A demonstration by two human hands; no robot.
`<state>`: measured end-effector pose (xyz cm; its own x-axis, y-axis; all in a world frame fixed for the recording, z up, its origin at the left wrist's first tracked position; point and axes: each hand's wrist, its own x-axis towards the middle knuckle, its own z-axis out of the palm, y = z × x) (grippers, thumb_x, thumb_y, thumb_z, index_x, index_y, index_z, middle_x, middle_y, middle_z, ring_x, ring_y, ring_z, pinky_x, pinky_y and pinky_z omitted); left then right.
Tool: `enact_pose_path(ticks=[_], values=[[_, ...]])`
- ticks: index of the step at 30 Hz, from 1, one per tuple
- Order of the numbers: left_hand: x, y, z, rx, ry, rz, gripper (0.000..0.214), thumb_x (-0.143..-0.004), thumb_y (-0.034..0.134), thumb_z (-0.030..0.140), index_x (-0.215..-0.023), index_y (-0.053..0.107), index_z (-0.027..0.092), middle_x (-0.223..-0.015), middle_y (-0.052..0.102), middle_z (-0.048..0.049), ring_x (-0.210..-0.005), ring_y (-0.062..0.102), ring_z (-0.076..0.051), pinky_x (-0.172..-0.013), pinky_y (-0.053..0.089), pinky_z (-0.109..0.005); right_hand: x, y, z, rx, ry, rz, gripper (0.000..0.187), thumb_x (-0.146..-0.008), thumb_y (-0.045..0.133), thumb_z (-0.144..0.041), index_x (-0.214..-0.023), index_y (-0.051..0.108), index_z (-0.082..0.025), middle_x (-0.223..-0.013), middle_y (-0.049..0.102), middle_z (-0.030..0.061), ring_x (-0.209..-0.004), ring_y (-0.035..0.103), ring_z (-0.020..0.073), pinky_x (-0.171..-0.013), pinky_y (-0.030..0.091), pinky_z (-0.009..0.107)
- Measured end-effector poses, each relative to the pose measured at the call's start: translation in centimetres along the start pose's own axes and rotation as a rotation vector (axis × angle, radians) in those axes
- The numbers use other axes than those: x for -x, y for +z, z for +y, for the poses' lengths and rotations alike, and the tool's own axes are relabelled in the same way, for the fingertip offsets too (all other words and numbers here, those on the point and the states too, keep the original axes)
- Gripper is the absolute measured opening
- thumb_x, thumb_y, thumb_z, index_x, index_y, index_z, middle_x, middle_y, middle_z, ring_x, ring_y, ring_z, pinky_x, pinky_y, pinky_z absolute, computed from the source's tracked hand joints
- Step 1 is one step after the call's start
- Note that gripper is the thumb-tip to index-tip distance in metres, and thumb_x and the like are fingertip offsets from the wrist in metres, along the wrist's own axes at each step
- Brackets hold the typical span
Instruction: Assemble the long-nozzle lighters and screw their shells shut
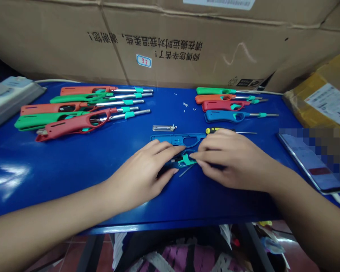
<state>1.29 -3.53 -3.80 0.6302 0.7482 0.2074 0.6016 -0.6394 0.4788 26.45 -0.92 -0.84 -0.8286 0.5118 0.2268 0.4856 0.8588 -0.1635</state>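
Observation:
On the blue table, my left hand [144, 166] is closed around the handle end of an opened blue lighter casing, its thumb and forefinger apart near the middle. A teal trigger piece [187, 160] sits in this casing, with dark and white bits beside it. From the other side, the fingertips of my right hand [232, 156] pinch at the teal piece and casing, partly hiding them. Directly behind lies another blue casing half [170, 140], its inner side up. A clear fuel tank [163, 128] rests beyond it. A thin strip [187, 170] lies just in front of the casing.
Several long-nosed lighters [73, 122] lie at the left, and several more [225, 116] at the back right. A yellow-handled screwdriver [212, 130] is behind my right hand. Tiny white pieces [185, 104] are scattered behind. A phone [311, 162], cartons [158, 22] and a power strip [14, 94] border the space.

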Motion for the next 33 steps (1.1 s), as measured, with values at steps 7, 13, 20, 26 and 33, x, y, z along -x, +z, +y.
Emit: enact_pose_path(ticks=[7,13,20,26,33], values=[[-0.4,-0.2,-0.3,0.101,0.018,0.025,0.041,-0.094,0.059,0.014,-0.134,0.059,0.021,-0.119,0.069,-0.0070,-0.108,0.062,-0.023,-0.097,0.053,-0.040,0.1,0.3,1.3,-0.155,0.211,-0.025,0.034,-0.091,0.070,-0.037,-0.120,0.063,-0.020,-0.108,0.068,0.0077,-0.099,0.062,0.0230,-0.086,0.045,0.036],[-0.6,-0.1,0.0,0.164,-0.006,0.048,0.037,-0.093,0.063,0.021,-0.129,0.063,0.021,-0.116,0.071,-0.0073,-0.107,0.065,-0.023,-0.095,0.055,-0.040,-0.1,0.9,1.3,-0.160,0.127,-0.081,0.022,-0.097,0.064,-0.035,-0.112,0.068,-0.020,-0.101,0.071,0.0067,-0.096,0.063,0.0223,-0.090,0.042,0.038],[-0.9,0.1,-0.4,0.205,-0.016,0.083,0.023,-0.097,0.064,0.026,-0.118,0.070,0.018,-0.107,0.074,-0.0048,-0.098,0.069,-0.018,-0.088,0.055,-0.031,-0.2,1.4,0.8,-0.128,0.096,-0.035,0.024,-0.097,0.063,-0.034,-0.113,0.071,-0.018,-0.098,0.072,0.0062,-0.092,0.064,0.0216,-0.084,0.042,0.036],[-0.9,0.2,-0.5,0.250,-0.023,0.090,0.023,-0.097,0.064,0.024,-0.117,0.072,0.017,-0.106,0.075,-0.0053,-0.096,0.070,-0.018,-0.086,0.055,-0.031,-0.2,1.0,0.8,-0.115,0.106,0.002,0.026,-0.095,0.066,-0.039,-0.112,0.070,-0.019,-0.102,0.072,0.0054,-0.094,0.063,0.0210,-0.084,0.042,0.035],[-0.9,0.2,-0.7,0.130,-0.020,0.088,0.030,-0.098,0.061,0.028,-0.124,0.070,0.018,-0.104,0.073,-0.0071,-0.097,0.068,-0.022,-0.085,0.056,-0.036,-0.3,1.2,0.8,-0.084,0.077,0.007,0.025,-0.096,0.066,-0.037,-0.113,0.069,-0.019,-0.105,0.072,0.0058,-0.095,0.063,0.0218,-0.084,0.043,0.036]])
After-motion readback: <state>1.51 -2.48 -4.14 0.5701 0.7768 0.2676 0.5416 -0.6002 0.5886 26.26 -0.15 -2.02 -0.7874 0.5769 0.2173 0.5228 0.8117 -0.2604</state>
